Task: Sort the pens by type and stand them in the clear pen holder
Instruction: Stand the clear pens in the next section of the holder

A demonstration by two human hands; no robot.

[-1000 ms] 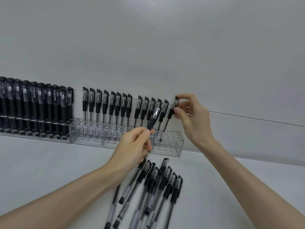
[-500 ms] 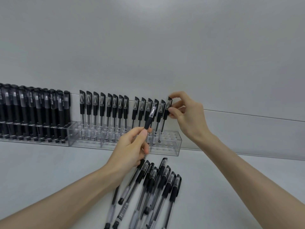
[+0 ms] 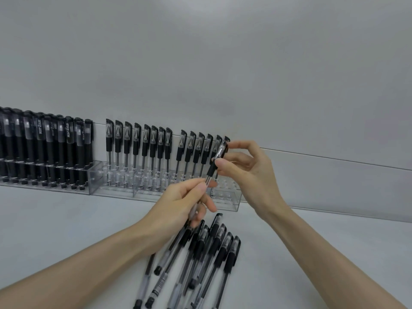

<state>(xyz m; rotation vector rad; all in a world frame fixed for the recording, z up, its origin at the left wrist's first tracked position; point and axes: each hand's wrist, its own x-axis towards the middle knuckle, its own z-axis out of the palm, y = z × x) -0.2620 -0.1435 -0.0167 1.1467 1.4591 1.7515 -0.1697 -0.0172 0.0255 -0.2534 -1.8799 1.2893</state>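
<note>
A pen point(image 3: 211, 169) is held in the curled fingers of the left hand point(image 3: 178, 204) and the right hand point(image 3: 247, 175), in front of the pen holder point(image 3: 231, 202).

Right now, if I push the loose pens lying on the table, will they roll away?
Probably only a little: the loose pens have round barrels, but each cap's clip would likely stop the roll. They look stiff, thin and light. They lie touching, so one pushed would likely nudge its neighbours.

Plain grey wall point(image 3: 200, 52) at 12 o'clock; horiz. seam point(image 3: 334, 159) twd 3; white counter point(image 3: 55, 221) 6–9. Light soft, even.
</note>
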